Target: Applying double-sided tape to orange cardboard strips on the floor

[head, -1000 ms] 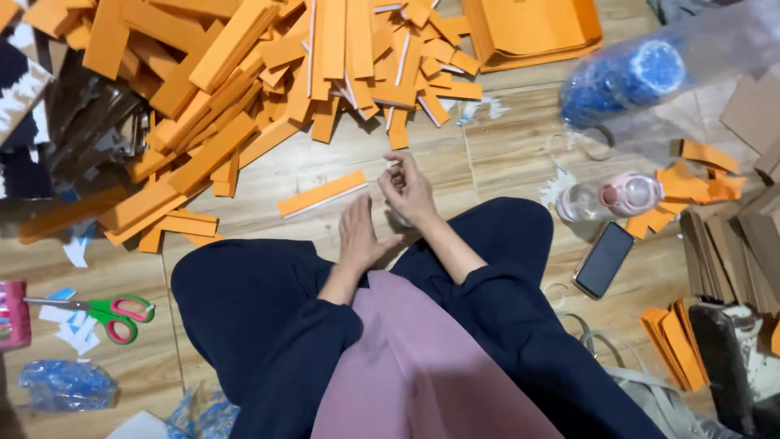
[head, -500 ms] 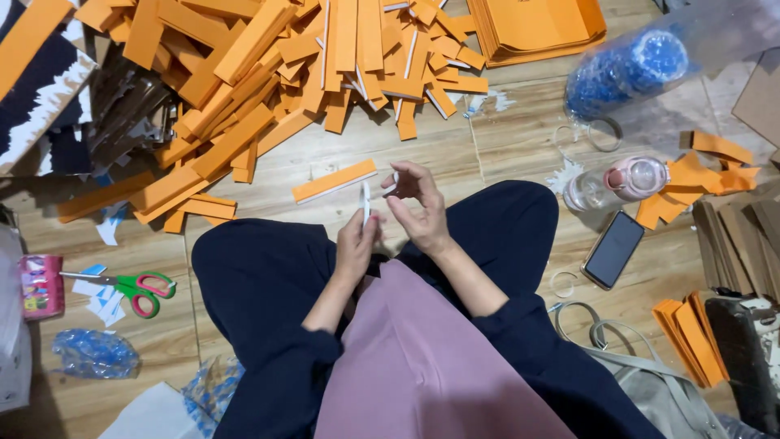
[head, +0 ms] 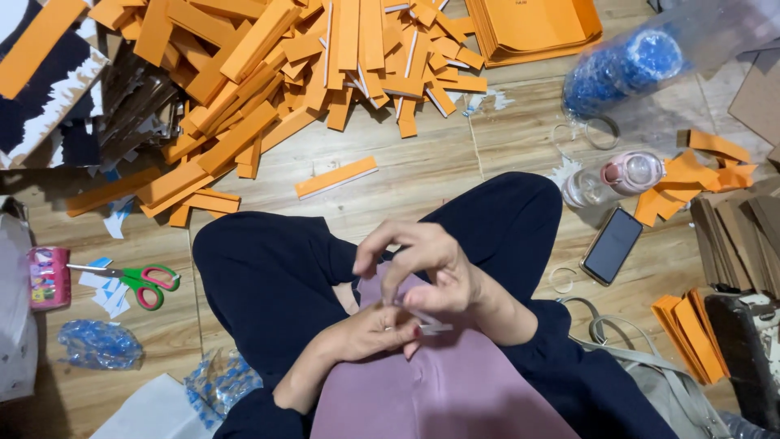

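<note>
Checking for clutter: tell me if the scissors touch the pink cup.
Apart. The head view shows bare wood floor between the scissors and the pink cup.

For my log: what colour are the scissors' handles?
Green with red inner rims, on the scissors left of the knee; head view.

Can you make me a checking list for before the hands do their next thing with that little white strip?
1. Both hands in view: left hand, right hand: ok.
2. White strip pinched at the fingers: ok.
3. Which hand's grip really holds it: cannot tell.
4. Hands over the lap, apart from the orange strip on the floor: ok.
5. Scissors lying away from the fingers: ok.
6. Phone clear of the hands: ok.
</note>
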